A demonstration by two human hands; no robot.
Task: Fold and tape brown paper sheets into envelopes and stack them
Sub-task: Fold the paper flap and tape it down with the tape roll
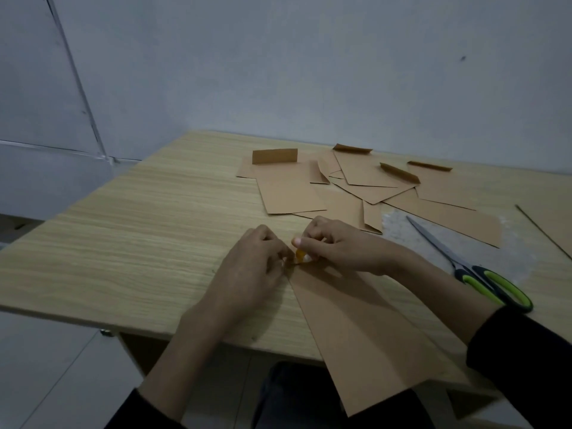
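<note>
Your worktop [139,243] is pale wood grain, pushed into a corner against a plain grey-blue wall [309,72], and the light is dim. At its far side lies a loose pile of envelopes [340,187], overlapping, several with a flap standing up. Scissors [473,267] with green and black handles lie to your right, blades pointing away from you. A long brown sheet [365,329] runs from the middle of the worktop towards you and hangs over the near edge. Both your hands meet at its far end. The fingers of your right hand [340,246] are curled in close, thumb and forefinger pinching a small amber piece of tape [299,254]. Your left hand [257,264] has its fingers curled just as tight, tips pinching the tape's left edge where it touches the sheet.
</note>
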